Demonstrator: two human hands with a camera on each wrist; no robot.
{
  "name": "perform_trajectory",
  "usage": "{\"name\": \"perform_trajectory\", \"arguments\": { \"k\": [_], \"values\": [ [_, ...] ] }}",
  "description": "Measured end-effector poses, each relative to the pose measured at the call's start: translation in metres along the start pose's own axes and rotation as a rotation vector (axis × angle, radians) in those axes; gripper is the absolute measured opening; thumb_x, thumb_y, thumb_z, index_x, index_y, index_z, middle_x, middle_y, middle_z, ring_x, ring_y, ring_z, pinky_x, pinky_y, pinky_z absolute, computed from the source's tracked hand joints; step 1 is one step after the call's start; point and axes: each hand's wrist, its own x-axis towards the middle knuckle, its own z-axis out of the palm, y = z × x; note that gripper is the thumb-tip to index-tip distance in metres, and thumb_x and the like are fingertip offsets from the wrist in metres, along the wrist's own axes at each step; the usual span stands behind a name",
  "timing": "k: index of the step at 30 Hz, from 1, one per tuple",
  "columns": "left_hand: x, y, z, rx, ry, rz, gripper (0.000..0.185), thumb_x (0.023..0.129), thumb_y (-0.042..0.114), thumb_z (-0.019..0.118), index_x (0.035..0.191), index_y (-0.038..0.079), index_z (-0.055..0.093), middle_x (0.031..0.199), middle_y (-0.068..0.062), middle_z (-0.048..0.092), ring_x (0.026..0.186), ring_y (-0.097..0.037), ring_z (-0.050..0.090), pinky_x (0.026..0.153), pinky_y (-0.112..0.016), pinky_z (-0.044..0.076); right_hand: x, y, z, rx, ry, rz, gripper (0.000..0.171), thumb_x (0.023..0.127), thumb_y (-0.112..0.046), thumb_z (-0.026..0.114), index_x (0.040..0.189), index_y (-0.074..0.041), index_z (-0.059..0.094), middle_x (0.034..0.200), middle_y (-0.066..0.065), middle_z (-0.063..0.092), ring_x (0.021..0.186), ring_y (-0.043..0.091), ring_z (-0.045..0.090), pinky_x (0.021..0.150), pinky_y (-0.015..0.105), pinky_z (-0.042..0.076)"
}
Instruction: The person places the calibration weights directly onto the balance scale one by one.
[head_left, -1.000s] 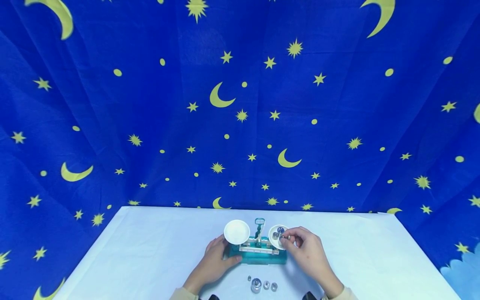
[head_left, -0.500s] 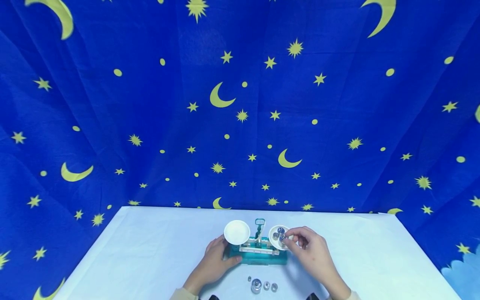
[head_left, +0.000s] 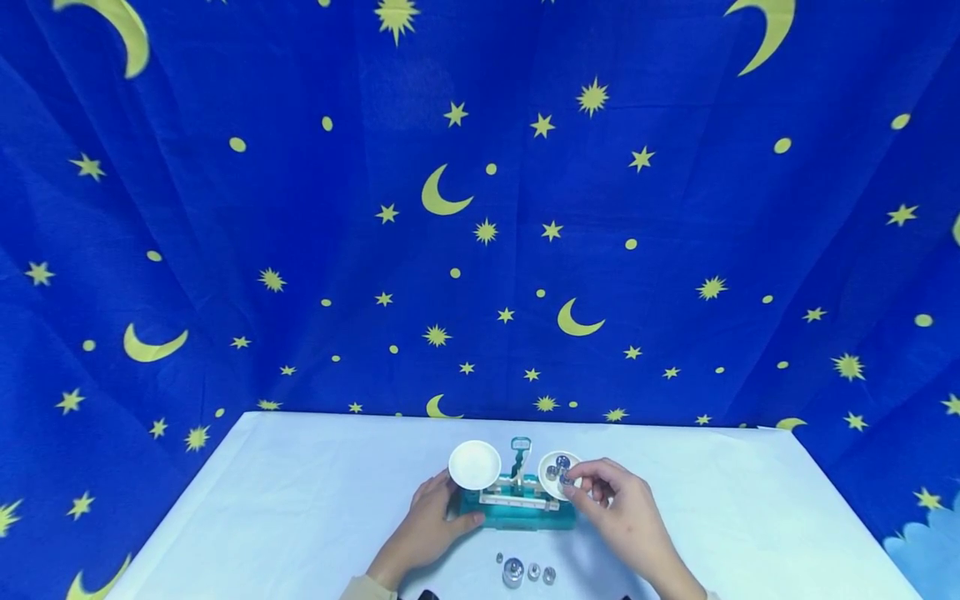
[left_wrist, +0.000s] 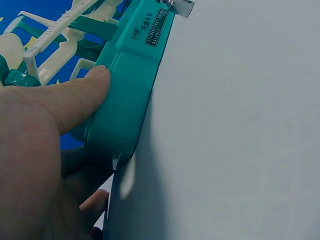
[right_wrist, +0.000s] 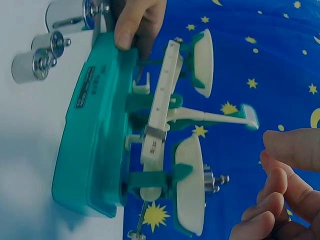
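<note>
A green-and-white student beam balance point(head_left: 528, 519) stands on the table. My left hand point(head_left: 431, 525) grips the left end of its base, thumb point(left_wrist: 102, 82) on top and fingers lower down behind it. The white left pan point(head_left: 475, 464) bears nothing. Metal weights point(head_left: 562, 461) stand clustered in the right pan point(right_wrist: 190, 195). My right hand point(head_left: 628, 510) hovers at that pan's near right rim. In the right wrist view its fingertips point(right_wrist: 272, 140) are loosely bent, apart from the weights, with nothing between them.
Several more metal weights stand in front of the balance, the largest a wide cylindrical weight point(head_left: 513, 572). A white cloth covers the table point(head_left: 322, 475). Behind it hangs a blue curtain point(head_left: 510, 267) with yellow moons and stars.
My right hand has let go of a small weight it pinched over the right pan, and that weight now stands among the others. My left hand has kept its place.
</note>
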Motion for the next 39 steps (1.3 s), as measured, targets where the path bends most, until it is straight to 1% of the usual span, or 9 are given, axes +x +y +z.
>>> {"name": "perform_trajectory", "arguments": {
  "k": [7,11,15,20,26,31,33,39],
  "values": [
    [-0.001,0.0,0.0,-0.001,-0.005,-0.008,0.085,0.09,0.049,0.07,0.148,-0.007,0.042,0.154,-0.027,0.04,0.145,-0.045,0.03,0.118,-0.066,0.012,-0.008,-0.003,0.004,0.032,-0.027,-0.046,0.018,0.081,-0.005,0.082,0.088,-0.019,0.073,0.072,-0.009,0.055,0.064,0.008,0.051,0.057,0.022,0.046],
    [-0.001,-0.001,0.0,0.004,-0.003,-0.005,0.084,0.09,0.049,0.07,0.148,-0.006,0.042,0.153,-0.026,0.04,0.145,-0.045,0.031,0.118,-0.067,0.012,-0.011,-0.004,0.009,0.054,-0.073,-0.074,0.014,0.082,-0.007,0.082,0.089,-0.016,0.074,0.074,-0.009,0.055,0.065,0.007,0.051,0.057,0.022,0.047],
    [-0.001,-0.002,0.0,0.007,-0.006,-0.008,0.084,0.09,0.049,0.07,0.148,-0.005,0.042,0.153,-0.025,0.041,0.144,-0.045,0.031,0.117,-0.068,0.012,-0.015,-0.004,0.013,0.068,-0.113,-0.081,0.011,0.083,-0.012,0.082,0.09,-0.016,0.073,0.076,-0.008,0.056,0.067,0.006,0.051,0.059,0.021,0.048],
    [-0.001,-0.002,0.0,0.018,0.0,0.007,0.083,0.09,0.048,0.07,0.148,-0.006,0.043,0.152,-0.026,0.042,0.144,-0.045,0.032,0.117,-0.067,0.013,-0.018,-0.005,0.016,0.077,-0.158,-0.079,0.011,0.084,-0.012,0.081,0.091,-0.016,0.073,0.076,-0.008,0.056,0.069,0.006,0.052,0.061,0.021,0.049],
    [-0.002,0.001,-0.002,0.016,0.003,0.026,0.083,0.09,0.048,0.07,0.148,-0.004,0.043,0.152,-0.025,0.043,0.143,-0.044,0.034,0.117,-0.068,0.014,-0.021,-0.004,0.021,0.085,-0.227,-0.096,0.009,0.086,-0.013,0.079,0.093,-0.011,0.073,0.078,-0.008,0.056,0.068,0.004,0.051,0.058,0.02,0.048],
    [-0.002,0.001,-0.002,0.03,0.01,0.033,0.082,0.09,0.048,0.07,0.148,-0.003,0.043,0.152,-0.024,0.044,0.143,-0.043,0.035,0.117,-0.068,0.015,-0.024,-0.001,0.025,0.093,-0.273,-0.121,0.008,0.087,-0.016,0.077,0.093,-0.012,0.073,0.078,-0.009,0.055,0.068,0.003,0.051,0.059,0.021,0.049],
    [-0.001,0.001,-0.001,0.03,0.012,0.035,0.082,0.09,0.047,0.07,0.148,-0.003,0.044,0.151,-0.024,0.045,0.143,-0.043,0.035,0.117,-0.068,0.015,-0.025,0.0,0.027,0.092,-0.297,-0.116,0.008,0.088,-0.017,0.077,0.094,-0.013,0.073,0.078,-0.009,0.054,0.069,0.003,0.051,0.059,0.021,0.048],
    [0.0,0.001,-0.001,0.037,0.021,0.037,0.082,0.09,0.047,0.07,0.148,-0.004,0.043,0.151,-0.024,0.045,0.143,-0.043,0.036,0.117,-0.067,0.015,-0.024,0.001,0.029,0.1,-0.358,-0.1,0.012,0.09,-0.019,0.075,0.098,-0.01,0.074,0.078,-0.01,0.054,0.072,0.004,0.051,0.062,0.021,0.048]
  ]
}}
